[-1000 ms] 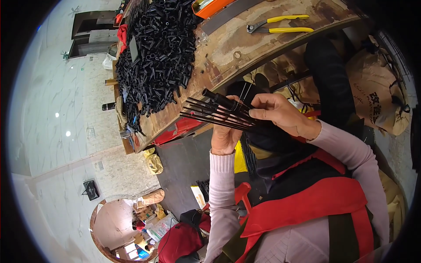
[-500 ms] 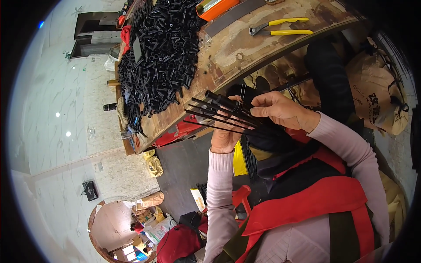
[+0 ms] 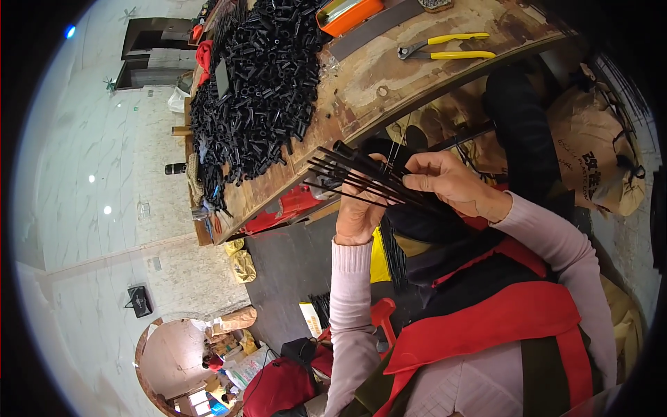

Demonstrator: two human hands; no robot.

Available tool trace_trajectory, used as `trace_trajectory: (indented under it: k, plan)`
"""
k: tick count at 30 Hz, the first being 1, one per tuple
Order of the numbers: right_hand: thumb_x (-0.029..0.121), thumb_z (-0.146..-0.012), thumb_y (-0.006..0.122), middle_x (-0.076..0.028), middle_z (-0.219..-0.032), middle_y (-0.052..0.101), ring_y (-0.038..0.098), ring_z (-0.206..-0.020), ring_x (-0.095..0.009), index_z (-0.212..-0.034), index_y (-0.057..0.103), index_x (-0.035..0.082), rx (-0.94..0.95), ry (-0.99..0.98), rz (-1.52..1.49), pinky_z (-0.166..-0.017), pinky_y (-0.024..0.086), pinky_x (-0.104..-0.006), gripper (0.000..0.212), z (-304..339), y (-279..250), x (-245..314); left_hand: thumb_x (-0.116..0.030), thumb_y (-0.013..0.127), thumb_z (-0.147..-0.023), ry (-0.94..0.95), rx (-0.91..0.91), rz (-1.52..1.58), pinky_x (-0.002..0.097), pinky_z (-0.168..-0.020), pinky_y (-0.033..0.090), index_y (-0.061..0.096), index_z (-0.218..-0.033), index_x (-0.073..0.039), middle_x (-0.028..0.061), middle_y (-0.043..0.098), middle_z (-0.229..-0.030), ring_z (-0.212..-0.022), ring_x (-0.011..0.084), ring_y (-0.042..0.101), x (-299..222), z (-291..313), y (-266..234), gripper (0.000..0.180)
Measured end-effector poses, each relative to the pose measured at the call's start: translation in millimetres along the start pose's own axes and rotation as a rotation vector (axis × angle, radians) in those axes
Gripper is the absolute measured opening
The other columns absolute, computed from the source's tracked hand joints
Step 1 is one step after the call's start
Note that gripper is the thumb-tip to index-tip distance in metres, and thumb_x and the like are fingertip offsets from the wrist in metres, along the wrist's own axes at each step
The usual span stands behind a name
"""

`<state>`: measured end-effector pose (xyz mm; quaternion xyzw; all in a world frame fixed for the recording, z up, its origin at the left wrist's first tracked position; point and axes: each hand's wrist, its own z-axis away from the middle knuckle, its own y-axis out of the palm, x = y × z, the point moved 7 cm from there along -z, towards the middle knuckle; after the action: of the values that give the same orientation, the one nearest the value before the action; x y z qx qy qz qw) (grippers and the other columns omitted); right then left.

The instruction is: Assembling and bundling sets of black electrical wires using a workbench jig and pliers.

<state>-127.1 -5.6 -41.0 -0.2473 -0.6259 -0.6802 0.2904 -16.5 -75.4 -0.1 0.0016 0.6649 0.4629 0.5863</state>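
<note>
My left hand is closed round a bundle of thin black rods, whose ends fan out toward the bench. Among the rods lies a thicker black tube with a round open end. My right hand is beside the bundle, its thumb and forefinger pinched together. What those fingertips hold is hidden. Close to them, thin shiny wires stand up from the bundle. The rods' other ends lie over my dark lap and are hard to make out.
On the wooden bench lie a big heap of small black tubular parts, yellow-handled pliers and an orange tray. Brown paper sacks stand at the right. A red stool is below my left forearm.
Both hands and the bundle have shifted slightly right and down relative to the bench. The wires lean more to the right, and the right fingers stay pinched.
</note>
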Motion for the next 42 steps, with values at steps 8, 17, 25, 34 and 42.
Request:
trace_trajectory:
  k: [8, 17, 25, 34, 42]
  plan:
    - [0.005, -0.088, 0.071, -0.004, -0.089, 0.068, 0.064, -0.082, -0.009, -0.099, 0.067, -0.002, 0.036, 0.156, -0.204, -0.071, 0.051, -0.0201, 0.014, -4.2, -5.6, -4.1, -0.003, 0.070, -0.081, -0.133, -0.024, -0.084, 0.0397, -0.074, 0.062, 0.043, -0.130, 0.006, 0.0159, 0.067, -0.096, -0.082, 0.0265, 0.071, -0.9, -2.8, -10.2, 0.057]
    - [0.005, -0.088, 0.071, -0.005, -0.093, 0.069, 0.063, -0.085, -0.009, -0.101, 0.067, -0.003, -0.005, -0.001, -0.234, -0.076, 0.049, -0.0201, 0.016, 0.5, 0.8, 1.8, -0.013, 0.051, -0.100, 0.036, -0.181, 0.112, 0.0269, -0.075, 0.059, 0.036, -0.146, -0.008, 0.0050, 0.064, -0.103, -0.096, 0.0164, 0.065, 19.0, -22.9, -8.1, 0.048]
    - [0.004, -0.090, 0.068, -0.004, -0.094, 0.068, 0.061, -0.084, -0.008, -0.104, 0.066, -0.002, -0.352, -0.302, -0.154, -0.078, 0.047, -0.0214, 0.015, 0.2, -16.3, 8.4, -0.024, 0.065, -0.095, 0.211, -0.244, -0.108, 0.0234, -0.085, 0.048, 0.058, -0.117, -0.002, 0.0036, 0.065, -0.104, -0.096, 0.0119, 0.061, 12.7, -22.9, 29.1, 0.032]
    - [0.005, -0.089, 0.070, -0.002, -0.099, 0.066, 0.060, -0.090, -0.007, -0.105, 0.064, -0.002, -0.359, -0.361, 0.233, -0.083, 0.046, -0.0216, 0.018, 0.7, -2.4, 6.4, -0.003, 0.075, -0.084, 0.303, -0.429, -0.455, 0.0233, -0.080, 0.050, 0.063, -0.106, -0.001, 0.0016, 0.068, -0.098, -0.087, 0.0081, 0.061, -5.6, -6.4, 8.7, 0.025]
    - [0.001, -0.090, 0.068, -0.005, -0.102, 0.066, 0.060, -0.094, -0.009, -0.105, 0.064, -0.002, -0.181, -0.234, -0.134, -0.088, 0.045, -0.0220, 0.016, -23.1, -18.6, -8.1, -0.005, 0.073, -0.086, 0.299, -0.404, -0.457, 0.0237, -0.081, 0.050, 0.064, -0.107, 0.000, 0.0019, 0.068, -0.098, -0.087, 0.0084, 0.061, 0.0, -15.9, -3.9, 0.023]
